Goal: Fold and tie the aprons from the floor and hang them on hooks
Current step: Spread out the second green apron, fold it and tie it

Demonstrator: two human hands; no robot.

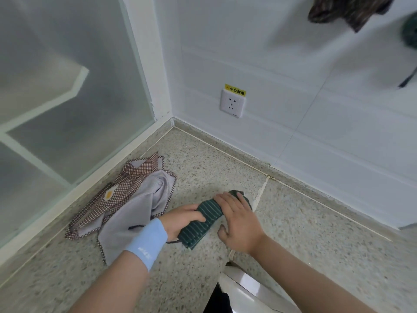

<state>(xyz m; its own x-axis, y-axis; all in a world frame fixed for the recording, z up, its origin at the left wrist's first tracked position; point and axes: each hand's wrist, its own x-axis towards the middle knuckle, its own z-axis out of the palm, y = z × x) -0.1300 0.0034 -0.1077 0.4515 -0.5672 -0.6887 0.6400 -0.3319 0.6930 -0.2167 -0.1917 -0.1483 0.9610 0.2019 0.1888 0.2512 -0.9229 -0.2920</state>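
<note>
A dark green striped apron [204,222] lies on the speckled floor, folded into a narrow roll. My left hand [182,219] grips its left side, fingers curled over the top. My right hand [239,220] lies over its right end, fingers wrapped onto the cloth. A thin dark strap [173,241] trails from the roll's near end. To the left, a crumpled brown-checked and grey apron [126,199] lies loose on the floor. Two bundled aprons hang high on the wall: a dark patterned one [347,10] and a green one [409,33].
Frosted glass panels [67,98] with a white frame close off the left side. A white tiled wall with a power socket [232,106] stands behind. A white glossy object [243,288] sits at the bottom near my right forearm.
</note>
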